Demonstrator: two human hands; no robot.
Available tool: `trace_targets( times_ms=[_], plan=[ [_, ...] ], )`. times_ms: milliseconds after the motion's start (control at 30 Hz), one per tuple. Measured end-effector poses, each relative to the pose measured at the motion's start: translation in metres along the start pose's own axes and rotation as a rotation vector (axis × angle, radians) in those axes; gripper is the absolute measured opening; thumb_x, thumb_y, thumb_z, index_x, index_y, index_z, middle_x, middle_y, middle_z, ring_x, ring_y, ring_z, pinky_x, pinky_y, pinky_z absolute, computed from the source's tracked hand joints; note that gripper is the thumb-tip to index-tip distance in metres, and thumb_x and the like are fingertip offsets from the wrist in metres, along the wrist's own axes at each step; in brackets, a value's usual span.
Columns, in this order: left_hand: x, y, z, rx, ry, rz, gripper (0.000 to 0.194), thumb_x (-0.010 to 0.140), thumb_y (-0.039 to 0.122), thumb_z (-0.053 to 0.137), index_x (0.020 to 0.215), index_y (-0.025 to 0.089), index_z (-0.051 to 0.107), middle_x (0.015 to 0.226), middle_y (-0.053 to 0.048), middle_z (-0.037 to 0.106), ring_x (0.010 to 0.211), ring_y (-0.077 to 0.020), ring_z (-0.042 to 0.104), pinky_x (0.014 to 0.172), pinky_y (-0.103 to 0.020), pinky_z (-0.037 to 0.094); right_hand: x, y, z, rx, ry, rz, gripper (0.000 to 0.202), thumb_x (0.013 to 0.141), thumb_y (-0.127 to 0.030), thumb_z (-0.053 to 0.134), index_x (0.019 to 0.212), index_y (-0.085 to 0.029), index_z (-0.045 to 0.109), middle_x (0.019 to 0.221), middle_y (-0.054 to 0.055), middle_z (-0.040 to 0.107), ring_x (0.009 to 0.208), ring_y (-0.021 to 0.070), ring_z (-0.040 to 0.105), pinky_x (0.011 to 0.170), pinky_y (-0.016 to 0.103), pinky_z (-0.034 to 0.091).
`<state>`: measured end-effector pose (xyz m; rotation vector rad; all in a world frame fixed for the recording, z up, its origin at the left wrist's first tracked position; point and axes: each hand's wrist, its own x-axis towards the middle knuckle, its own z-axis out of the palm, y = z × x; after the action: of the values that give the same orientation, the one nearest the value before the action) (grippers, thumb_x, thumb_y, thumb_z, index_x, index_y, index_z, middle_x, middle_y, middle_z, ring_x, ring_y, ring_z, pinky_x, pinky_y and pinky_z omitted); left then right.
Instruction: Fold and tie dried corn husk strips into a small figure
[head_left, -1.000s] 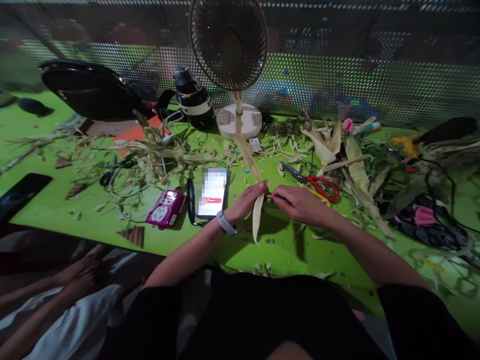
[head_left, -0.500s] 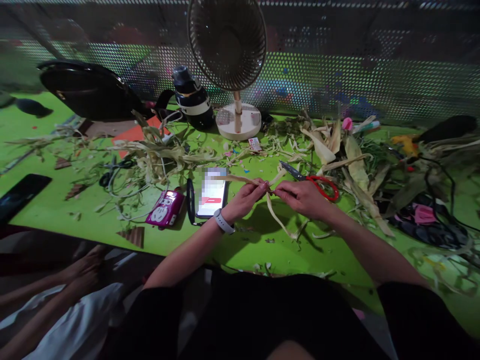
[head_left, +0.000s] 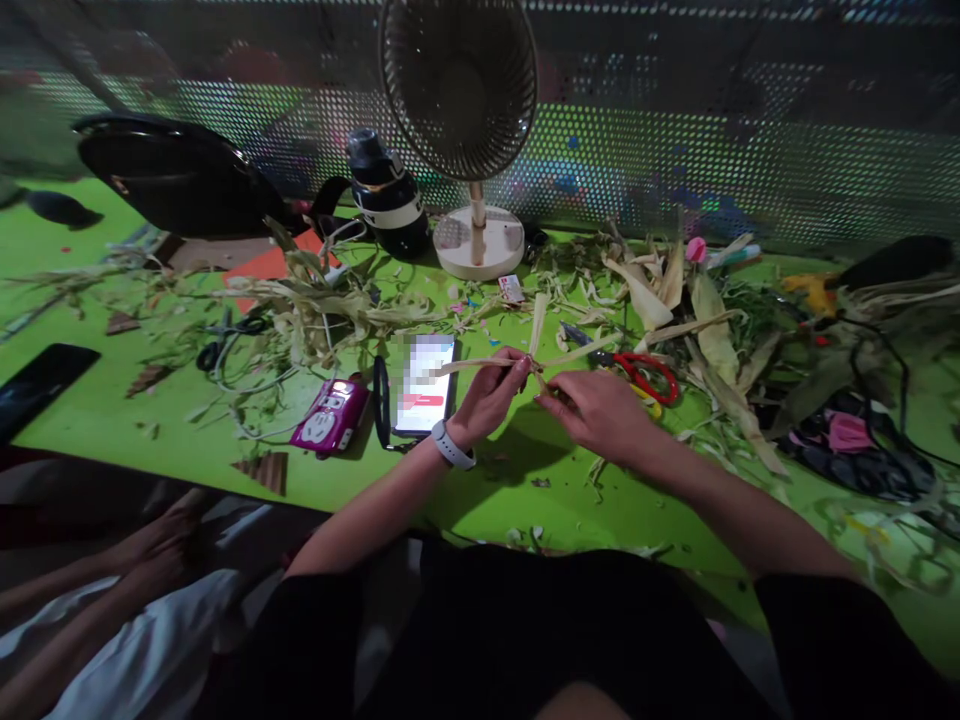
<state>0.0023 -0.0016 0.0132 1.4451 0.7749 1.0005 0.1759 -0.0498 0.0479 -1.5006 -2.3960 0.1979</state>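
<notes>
Pale strips of dried corn husk cross between my hands, with ends sticking out to the left, upward and to the right. My left hand, with a light watch band at its wrist, is closed on the strips near their crossing. The fingers of my right hand pinch a strip end just right of and below the crossing. Just behind my right hand lie red-handled scissors, with a yellow loop partly showing under them. A lit phone lies behind and left of my left hand.
Husk heaps lie at right and left. A fan and a dark bottle stand behind. A purple power socket, a dark phone and a black bag are leftward. Another person's hands show lower left.
The strips have turned in my hands: the long end that hung toward me is gone from there, and one end now points up. My right hand has shifted slightly toward me, uncovering the yellow loop.
</notes>
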Motion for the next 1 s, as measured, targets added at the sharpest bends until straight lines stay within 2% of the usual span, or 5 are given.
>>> trace_targets(
  times_ms=[100, 200, 333, 800, 1000],
  plan=[
    [-0.001, -0.001, -0.002, 0.058, -0.089, 0.024, 0.028, 0.087, 0.045, 0.053, 0.087, 0.017, 0.055, 0.075, 0.000, 0.052, 0.068, -0.0104, 0.049, 0.064, -0.024, 0.041, 0.001, 0.000, 0.001, 0.083, -0.149, 0.099, 0.024, 0.094, -0.031, 0.040, 0.095, -0.016, 0.059, 0.081, 0.007, 0.067, 0.067, 0.0171, 0.056, 0.062, 0.028, 0.034],
    [-0.001, -0.002, -0.004, 0.182, -0.139, 0.088, 0.024, 0.086, 0.040, 0.055, 0.086, 0.017, 0.060, 0.084, -0.003, 0.058, 0.078, -0.0137, 0.056, 0.072, -0.026, 0.044, 0.004, 0.003, -0.001, 0.099, -0.157, 0.097, 0.023, 0.094, -0.030, 0.040, 0.097, -0.015, 0.058, 0.084, 0.008, 0.067, 0.069, 0.0179, 0.056, 0.062, 0.028, 0.034],
    [0.000, -0.002, -0.001, 0.221, -0.063, 0.085, 0.026, 0.086, 0.041, 0.054, 0.081, 0.017, 0.060, 0.078, -0.003, 0.059, 0.071, -0.0128, 0.054, 0.068, -0.026, 0.043, 0.004, 0.008, -0.002, 0.056, -0.136, 0.053, 0.025, 0.095, -0.031, 0.038, 0.092, -0.015, 0.057, 0.081, 0.009, 0.066, 0.069, 0.0188, 0.055, 0.064, 0.029, 0.034],
    [-0.002, 0.009, 0.003, -0.093, 0.091, -0.077, 0.036, 0.073, 0.050, 0.067, 0.075, 0.015, 0.060, 0.064, 0.003, 0.051, 0.059, -0.0074, 0.042, 0.058, -0.021, 0.036, 0.001, 0.024, -0.012, 0.171, -0.164, -0.023, 0.024, 0.095, -0.034, 0.039, 0.091, -0.018, 0.057, 0.080, 0.005, 0.065, 0.070, 0.0166, 0.057, 0.063, 0.027, 0.034],
    [0.000, 0.010, 0.000, 0.001, 0.026, -0.052, 0.036, 0.077, 0.051, 0.063, 0.080, 0.016, 0.061, 0.074, -0.001, 0.059, 0.067, -0.0102, 0.050, 0.064, -0.023, 0.042, 0.004, 0.023, -0.009, 0.284, -0.207, 0.052, 0.020, 0.092, -0.031, 0.043, 0.091, -0.018, 0.059, 0.078, 0.004, 0.066, 0.063, 0.0137, 0.054, 0.059, 0.025, 0.033]
  ],
)
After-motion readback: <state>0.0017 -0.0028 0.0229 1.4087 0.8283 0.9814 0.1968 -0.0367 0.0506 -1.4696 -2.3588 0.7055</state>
